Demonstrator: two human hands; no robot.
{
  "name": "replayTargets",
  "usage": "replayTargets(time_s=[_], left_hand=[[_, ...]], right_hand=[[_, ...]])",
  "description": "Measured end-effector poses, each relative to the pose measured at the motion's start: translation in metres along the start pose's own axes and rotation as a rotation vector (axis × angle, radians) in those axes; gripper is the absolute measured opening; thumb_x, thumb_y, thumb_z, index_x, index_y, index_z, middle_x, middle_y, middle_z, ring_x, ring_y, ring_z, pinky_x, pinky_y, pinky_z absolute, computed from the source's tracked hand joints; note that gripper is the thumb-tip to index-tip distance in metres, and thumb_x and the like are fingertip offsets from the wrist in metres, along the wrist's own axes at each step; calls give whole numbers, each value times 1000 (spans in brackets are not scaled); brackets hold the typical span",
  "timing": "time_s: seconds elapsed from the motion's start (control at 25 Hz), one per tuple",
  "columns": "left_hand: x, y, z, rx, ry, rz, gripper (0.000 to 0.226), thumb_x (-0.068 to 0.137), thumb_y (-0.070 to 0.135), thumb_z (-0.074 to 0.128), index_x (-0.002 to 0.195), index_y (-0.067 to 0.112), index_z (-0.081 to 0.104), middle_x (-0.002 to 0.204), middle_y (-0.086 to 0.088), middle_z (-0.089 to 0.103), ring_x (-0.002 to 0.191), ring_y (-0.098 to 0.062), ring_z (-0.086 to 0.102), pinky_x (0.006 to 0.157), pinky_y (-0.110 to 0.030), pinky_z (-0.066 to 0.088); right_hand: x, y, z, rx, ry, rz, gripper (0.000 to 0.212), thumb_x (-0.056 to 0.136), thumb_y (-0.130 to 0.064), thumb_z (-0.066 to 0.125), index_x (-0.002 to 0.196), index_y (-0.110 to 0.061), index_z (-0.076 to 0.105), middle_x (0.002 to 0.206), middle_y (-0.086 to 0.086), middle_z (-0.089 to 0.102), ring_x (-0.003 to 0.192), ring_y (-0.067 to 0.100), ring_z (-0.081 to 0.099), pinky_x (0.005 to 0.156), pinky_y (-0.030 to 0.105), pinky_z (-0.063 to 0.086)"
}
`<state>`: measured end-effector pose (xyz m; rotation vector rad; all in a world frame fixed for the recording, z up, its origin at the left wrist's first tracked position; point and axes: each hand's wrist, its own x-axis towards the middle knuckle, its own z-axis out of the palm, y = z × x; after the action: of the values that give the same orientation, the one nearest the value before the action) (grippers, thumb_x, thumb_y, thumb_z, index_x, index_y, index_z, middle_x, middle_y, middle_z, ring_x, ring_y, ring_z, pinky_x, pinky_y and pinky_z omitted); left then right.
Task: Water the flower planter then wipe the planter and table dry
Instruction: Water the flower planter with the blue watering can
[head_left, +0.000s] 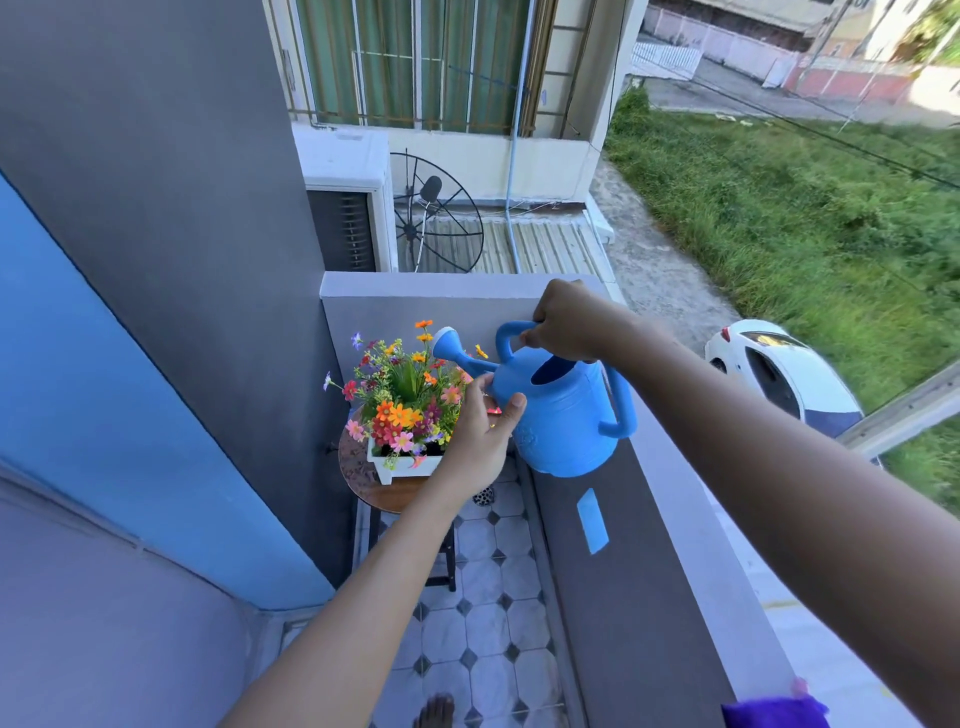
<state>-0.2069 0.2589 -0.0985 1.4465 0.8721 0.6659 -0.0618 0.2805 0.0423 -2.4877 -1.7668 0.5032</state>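
A blue plastic watering can (563, 415) hangs in the air beside the balcony wall, its rose spout (445, 343) pointing left over the flowers. My right hand (569, 322) grips its top handle. My left hand (480, 431) cups the can's body near the base of the spout. Below the spout a white planter (402, 465) full of mixed orange, pink and red flowers (402, 395) stands on a small round wooden table (363, 467). No water is visible at the spout. A purple cloth (774, 712) lies on the wall ledge at the bottom right.
The balcony is narrow: a grey and blue wall (171, 312) on the left, a low grey parapet (639, 571) on the right with a blue tape strip (592, 519). The floor is tiled (488, 597), with a drain (484, 496) by the table. My bare foot (435, 712) shows below.
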Motion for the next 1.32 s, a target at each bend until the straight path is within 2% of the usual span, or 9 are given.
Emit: replayTargets(time_s=[0.2, 0.32, 0.4, 0.52, 0.6, 0.8, 0.96, 1.08, 1.32], left_hand=[[15, -11, -18, 53, 30, 35, 68, 87, 63, 50, 142, 30, 29, 137, -2, 48, 119, -13, 54, 97, -34, 48], [20, -15, -23, 135, 19, 48, 69, 84, 72, 46, 141, 37, 27, 142, 4, 41, 128, -16, 46, 105, -44, 43], [22, -18, -23, 183, 28, 93, 67, 85, 70, 46, 140, 37, 27, 142, 5, 39, 130, -16, 41, 106, -46, 41], [22, -19, -10, 222, -10, 153, 65, 90, 58, 50, 143, 29, 27, 144, 5, 35, 123, -2, 36, 104, -32, 39], [21, -19, 3, 235, -49, 178, 64, 90, 56, 52, 143, 28, 29, 141, 5, 35, 121, -1, 39, 103, -32, 42], [23, -29, 58, 275, -194, 191, 72, 84, 69, 52, 142, 34, 29, 137, 4, 39, 126, -13, 45, 105, -45, 45], [13, -38, 122, 257, -350, 175, 66, 87, 59, 57, 141, 34, 29, 140, 7, 36, 126, -6, 41, 107, -43, 43], [6, -52, 167, 258, -441, 160, 67, 87, 60, 57, 142, 34, 27, 140, 7, 36, 126, -8, 42, 109, -42, 41], [-7, -75, 238, 264, -583, 94, 63, 91, 53, 54, 144, 31, 29, 144, 9, 38, 128, -7, 43, 107, -36, 41]], right_hand=[[11, -1, 7, 95, 31, -11, 47, 93, -29, 67, 61, -11, 38, 60, 5, 36, 48, 23, 26, 50, 28, 28], [9, 6, 15, 124, 75, -17, 47, 94, -30, 65, 60, -10, 40, 56, 4, 33, 53, 23, 26, 49, 28, 24], [1, 16, 23, 182, 118, -10, 47, 94, -31, 65, 59, -10, 42, 56, 5, 32, 54, 23, 27, 48, 28, 23], [-16, 41, 37, 305, 207, 26, 44, 94, -30, 65, 62, -8, 46, 56, 6, 33, 51, 21, 28, 49, 29, 23], [-30, 59, 45, 368, 253, 43, 43, 95, -29, 65, 63, -5, 49, 56, 6, 33, 51, 20, 27, 50, 30, 24], [-72, 122, 64, 459, 350, 172, 45, 93, -29, 65, 64, 1, 48, 55, 5, 31, 51, 17, 24, 48, 29, 22], [-116, 180, 77, 483, 386, 289, 45, 94, -29, 65, 61, -5, 47, 56, 7, 35, 52, 19, 29, 50, 31, 25], [-145, 218, 89, 515, 401, 389, 45, 93, -28, 65, 59, -6, 46, 53, 4, 35, 52, 18, 30, 51, 31, 27], [-195, 267, 127, 706, 453, 603, 38, 96, -23, 61, 60, -14, 53, 39, -13, 47, 39, 6, 39, 43, 15, 29]])
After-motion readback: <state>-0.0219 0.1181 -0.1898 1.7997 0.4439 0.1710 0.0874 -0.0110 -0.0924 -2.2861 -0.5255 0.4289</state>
